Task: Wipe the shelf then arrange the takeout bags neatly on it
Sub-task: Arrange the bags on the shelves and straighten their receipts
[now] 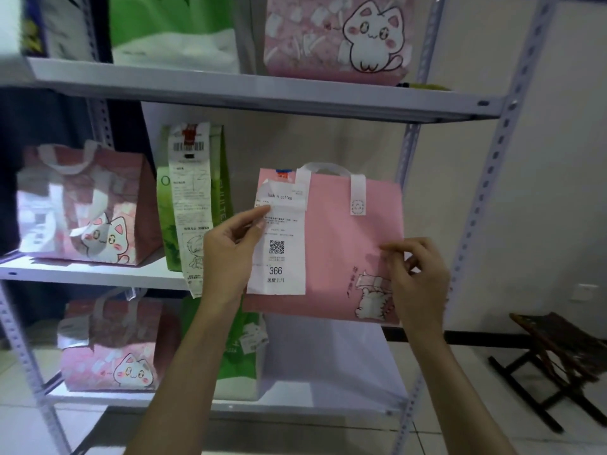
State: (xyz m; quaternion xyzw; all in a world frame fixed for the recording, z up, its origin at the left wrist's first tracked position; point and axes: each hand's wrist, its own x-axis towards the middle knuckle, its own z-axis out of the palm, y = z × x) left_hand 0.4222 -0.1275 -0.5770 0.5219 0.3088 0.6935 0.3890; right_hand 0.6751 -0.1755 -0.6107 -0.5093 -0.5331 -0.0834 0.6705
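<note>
Both hands hold a flat pink bag before the shelf: left hand pinches its receipt, right hand grips its right edge

A pale wall stands behind; a dark wooden stool rests on the tiled floor.
</note>
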